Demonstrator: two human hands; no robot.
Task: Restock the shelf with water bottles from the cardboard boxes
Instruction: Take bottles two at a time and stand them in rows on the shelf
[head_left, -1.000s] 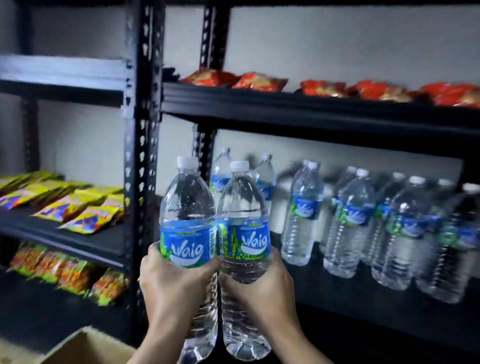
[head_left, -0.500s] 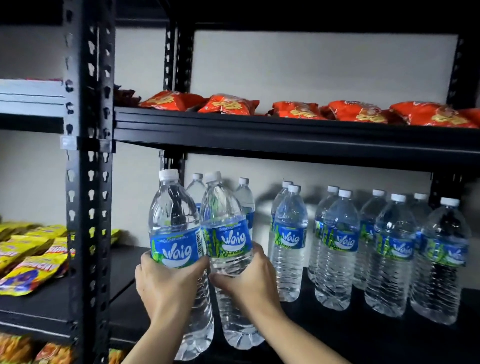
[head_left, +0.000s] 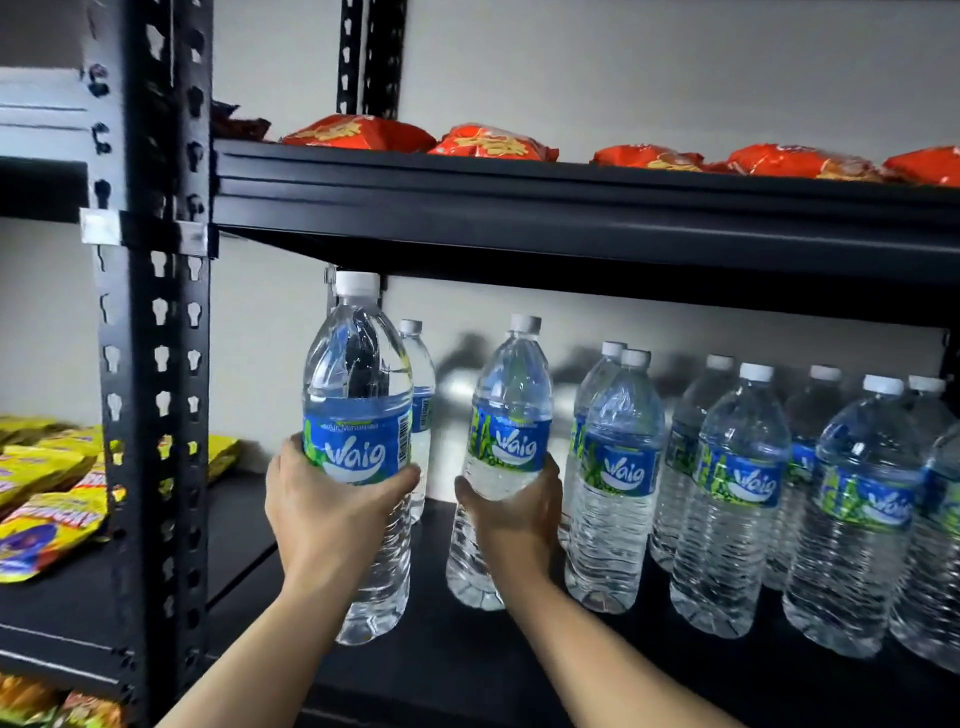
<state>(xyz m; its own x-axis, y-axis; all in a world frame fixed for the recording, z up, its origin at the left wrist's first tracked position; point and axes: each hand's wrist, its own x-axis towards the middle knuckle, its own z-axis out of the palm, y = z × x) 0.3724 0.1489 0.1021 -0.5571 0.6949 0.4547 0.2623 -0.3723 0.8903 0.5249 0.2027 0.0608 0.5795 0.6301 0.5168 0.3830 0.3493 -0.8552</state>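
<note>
I hold two clear water bottles with blue and green "Waig" labels, one in each hand. My left hand (head_left: 327, 512) grips the left bottle (head_left: 358, 415) around its middle, above the front of the black shelf (head_left: 467, 660). My right hand (head_left: 514, 514) grips the right bottle (head_left: 511, 410) further in, its base close to the shelf board, just left of the stocked row of water bottles (head_left: 737, 493). One more bottle (head_left: 422, 395) stands at the back, behind the left one. No cardboard box is in view.
A black upright post (head_left: 156, 364) stands left of my left hand. The upper shelf (head_left: 571, 208) with red snack bags (head_left: 493, 141) hangs close above the bottle caps. Yellow snack packs (head_left: 47, 483) lie on the neighbouring shelf at left.
Both hands have moved forward into the shelf bay. The two bottles, side by side before, are now apart, the right one carried deeper and rightward toward the stocked row.
</note>
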